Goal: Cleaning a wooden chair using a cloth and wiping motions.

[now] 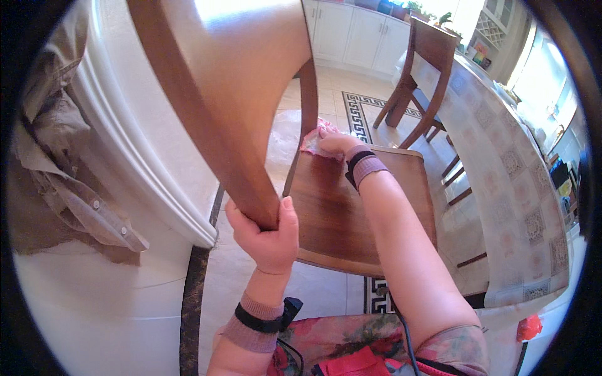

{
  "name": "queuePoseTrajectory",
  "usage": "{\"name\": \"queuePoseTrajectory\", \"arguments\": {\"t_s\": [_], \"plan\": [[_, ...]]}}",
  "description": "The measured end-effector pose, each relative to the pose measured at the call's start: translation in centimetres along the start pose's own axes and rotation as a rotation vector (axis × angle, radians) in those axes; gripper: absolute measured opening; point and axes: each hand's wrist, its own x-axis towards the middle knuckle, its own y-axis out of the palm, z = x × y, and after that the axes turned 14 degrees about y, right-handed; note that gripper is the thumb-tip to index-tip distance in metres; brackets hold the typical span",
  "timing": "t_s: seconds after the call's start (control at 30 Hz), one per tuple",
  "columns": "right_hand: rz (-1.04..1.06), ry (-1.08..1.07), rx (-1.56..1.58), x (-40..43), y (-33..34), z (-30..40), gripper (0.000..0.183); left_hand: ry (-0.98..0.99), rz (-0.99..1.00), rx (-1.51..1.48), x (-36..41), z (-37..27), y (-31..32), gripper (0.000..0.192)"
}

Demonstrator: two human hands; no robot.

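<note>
A brown wooden dining chair stands in front of me, its backrest (235,70) towering at the left of the view and its seat (329,207) lower right of that. My left hand (268,235) is wrapped around the lower part of the near backrest post (211,136). Farther off, my right hand (336,143) presses a pink and white cloth (320,138) against the foot of the far backrest post (308,98), at the back corner of the seat. The fingers of that hand are partly hidden by the cloth.
To the right, a table with a patterned cloth (508,188) has a second wooden chair (430,61) at its far end. A white door frame (150,141) and hanging grey-brown clothing (61,141) are at left. A clear plastic bag (284,136) lies behind the chair; white cabinets (357,33) line the back.
</note>
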Motion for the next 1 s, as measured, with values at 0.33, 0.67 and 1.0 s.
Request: {"name": "queuePoseTrajectory", "arguments": {"t_s": [0.33, 0.67, 1.0], "plan": [[-0.148, 0.253, -0.405, -3.1, -3.3, -19.4, 0.055, 0.058, -0.004, 0.037, 0.3, 0.7, -0.6, 0.039], [-0.079, 0.347, -0.413, -5.3, -3.9, -20.4, 0.052, -0.013, -0.012, -0.047, 0.2, 0.4, -0.2, 0.039], [0.004, 0.022, -0.133, -4.8, 2.4, 4.4, 0.080, -0.011, -0.018, 0.012, 0.4, 0.1, -0.6, 0.046]]}}
